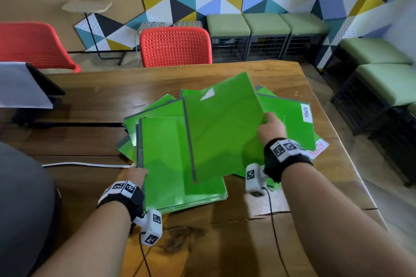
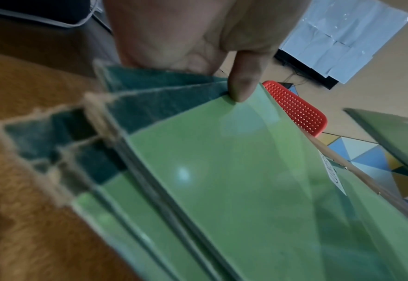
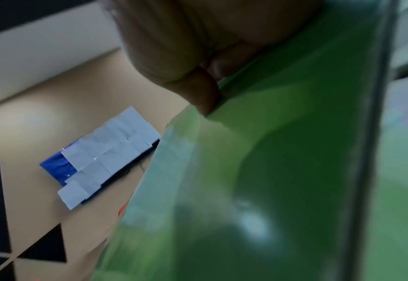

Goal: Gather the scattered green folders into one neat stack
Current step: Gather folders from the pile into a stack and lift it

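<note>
Several green folders lie in a loose pile (image 1: 157, 110) on the wooden table (image 1: 94, 96). A squarer stack (image 1: 177, 177) sits at the pile's near side. My left hand (image 1: 135, 174) grips that stack's left edge; in the left wrist view the thumb (image 2: 241, 91) presses on the top folder (image 2: 222, 180), the other fingers hidden beneath. My right hand (image 1: 269, 122) pinches the right edge of one folder (image 1: 220, 128), which it holds tilted above the pile; its thumb (image 3: 202, 97) lies on that folder (image 3: 282, 152). Two folders with ADMIN labels (image 1: 306, 113) lie at the right.
A dark device covered with white paper (image 1: 22, 87) stands at the table's left. A white cable (image 1: 85, 165) runs along the table towards the stack. Red chairs (image 1: 175, 47) stand behind the table, green stools (image 1: 265, 24) along the wall. The table's right edge (image 1: 337, 141) is close to the pile.
</note>
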A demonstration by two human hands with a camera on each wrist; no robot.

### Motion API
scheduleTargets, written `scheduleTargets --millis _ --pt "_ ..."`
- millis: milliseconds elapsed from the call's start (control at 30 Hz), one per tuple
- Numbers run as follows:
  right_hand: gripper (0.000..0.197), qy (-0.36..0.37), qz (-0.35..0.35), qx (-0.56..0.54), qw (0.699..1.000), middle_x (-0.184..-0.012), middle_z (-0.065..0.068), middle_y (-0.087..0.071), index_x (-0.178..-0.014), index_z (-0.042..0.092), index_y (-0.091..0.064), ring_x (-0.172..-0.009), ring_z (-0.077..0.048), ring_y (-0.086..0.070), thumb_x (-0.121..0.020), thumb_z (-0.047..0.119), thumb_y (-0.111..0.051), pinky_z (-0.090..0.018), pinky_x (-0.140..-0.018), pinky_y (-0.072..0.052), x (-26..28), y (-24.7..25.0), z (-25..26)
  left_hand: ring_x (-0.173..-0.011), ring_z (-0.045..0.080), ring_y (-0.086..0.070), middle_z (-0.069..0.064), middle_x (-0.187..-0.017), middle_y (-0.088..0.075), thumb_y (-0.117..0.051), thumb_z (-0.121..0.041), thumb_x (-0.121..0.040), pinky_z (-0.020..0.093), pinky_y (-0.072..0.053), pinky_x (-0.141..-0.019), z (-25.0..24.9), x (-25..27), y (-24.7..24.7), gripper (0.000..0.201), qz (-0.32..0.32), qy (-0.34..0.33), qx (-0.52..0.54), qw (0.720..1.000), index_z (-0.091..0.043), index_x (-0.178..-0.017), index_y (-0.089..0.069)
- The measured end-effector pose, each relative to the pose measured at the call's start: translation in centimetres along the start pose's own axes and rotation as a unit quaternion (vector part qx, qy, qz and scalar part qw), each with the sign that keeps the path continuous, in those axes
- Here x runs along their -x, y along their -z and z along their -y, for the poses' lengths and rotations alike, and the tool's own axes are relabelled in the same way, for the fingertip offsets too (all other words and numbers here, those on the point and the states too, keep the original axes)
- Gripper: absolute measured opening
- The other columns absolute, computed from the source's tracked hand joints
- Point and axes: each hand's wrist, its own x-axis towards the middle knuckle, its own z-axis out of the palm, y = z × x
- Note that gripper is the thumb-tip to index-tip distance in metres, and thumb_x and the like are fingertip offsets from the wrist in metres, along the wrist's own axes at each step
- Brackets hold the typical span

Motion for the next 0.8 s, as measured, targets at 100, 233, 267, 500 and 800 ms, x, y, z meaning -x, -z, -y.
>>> scheduleTargets --millis 100,233,267,500,800 --pt "0.055 -0.007 0.089 -0.009 0.996 -0.131 -0.016 -0.054 -0.143 0.013 -0.037 -0.088 -0.022 -0.06 -0.091 -0.005 -0.041 -0.021 -0.054 -0.045 1.4 -5.7 -1.8 -0.11 0.034 -0.051 0.024 -0.135 -0.049 -0.046 -0.032 -0.099 0.03 -0.033 -0.082 -0.4 1.8 -0.4 0.043 0.015 -0.007 0.037 0.999 0.002 -0.125 -0.051" --pt "0.054 -0.035 0.164 -0.002 0.986 -0.123 -0.015 -0.058 -0.142 0.013 -0.038 -0.087 -0.021 -0.059 -0.092 -0.005 -0.04 -0.023 -0.054 -0.048 3.3 -11.7 -4.0 -0.135 0.036 -0.039 0.019 -0.15 -0.035 -0.057 -0.045 -0.091 0.041 -0.033 -0.107 -0.2 3.2 -1.0 0.076 0.052 0.013 0.066 0.996 -0.002 -0.146 -0.028" --pt "0.055 -0.032 0.173 0.009 0.984 -0.124 -0.014 -0.058 -0.142 0.012 -0.04 -0.094 -0.023 -0.061 -0.09 -0.006 -0.042 -0.029 -0.063 -0.055 3.5 -12.4 -4.3 -0.135 0.036 -0.038 0.018 -0.15 -0.034 -0.062 -0.034 -0.091 0.042 -0.032 -0.109 0.1 2.8 -1.3 0.074 0.058 0.014 0.065 0.996 -0.003 -0.147 -0.025" --pt "0.081 -0.019 0.207 -0.03 0.978 -0.149 -0.018 -0.03 -0.151 0.014 -0.02 -0.132 -0.033 -0.041 -0.086 0.015 -0.067 -0.043 -0.105 -0.043 3.7 -10.4 -3.8 -0.127 0.036 -0.047 0.012 -0.14 -0.047 -0.068 -0.011 -0.085 0.052 -0.036 -0.109 1.8 2.4 -0.5 0.07 0.075 -0.055 0.129 0.987 -0.014 -0.143 -0.03" --pt "0.059 0.059 0.148 -0.234 0.959 -0.131 -0.007 -0.055 -0.136 0.018 -0.033 -0.119 -0.027 -0.055 -0.086 0.014 -0.065 -0.049 -0.1 -0.047 7.5 -4.6 -2.3 -0.113 0.034 -0.058 0.007 -0.108 -0.067 -0.057 0.012 -0.087 0.053 -0.043 -0.102 1.7 6.8 1.3 0.044 0.1 -0.193 0.267 0.939 -0.023 -0.112 -0.052"
